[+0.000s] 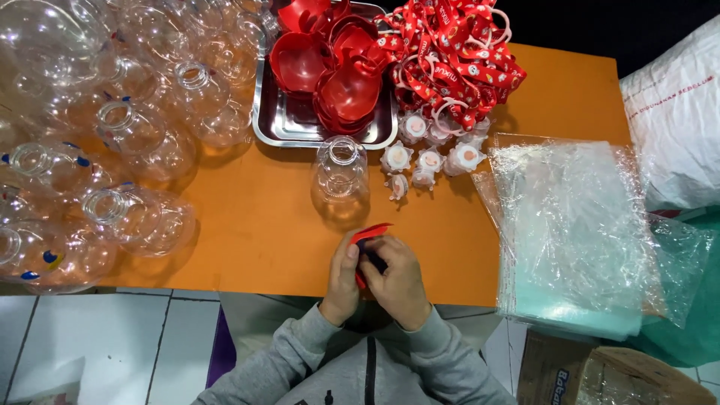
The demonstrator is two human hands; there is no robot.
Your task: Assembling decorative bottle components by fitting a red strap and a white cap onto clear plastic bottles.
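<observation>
Head camera looks straight down at two hands close together at the near edge of the orange table (pixel 255 232). Left hand (pixel 343 279) and right hand (pixel 399 281) both pinch one red plastic part (pixel 369 234), its thin curved edge standing out above the fingers; something dark sits between the thumbs (I cannot tell what it is). Fingers of both hands are curled and pressed around the part, not spread.

Just beyond the hands stands one clear plastic bottle (pixel 340 174), upright, with open mouth and nothing fitted on it. Beside it, to the right, lies a small group of white caps (pixel 429 154), and behind them a heap of red printed straps (pixel 454 52). A metal tray (pixel 270 124) at the far side holds a stack of more red parts (pixel 337 71).

As a judgement, the work seems near its beginning: the large crowd of empty clear bottles (pixel 112 135) on the left shows no red piece and no strap on any of them, and no finished item is visible anywhere. The pile of clear plastic bags (pixel 570 225) on the right looks flat and unused, and a cardboard box (pixel 600 375) stands on the floor below it
</observation>
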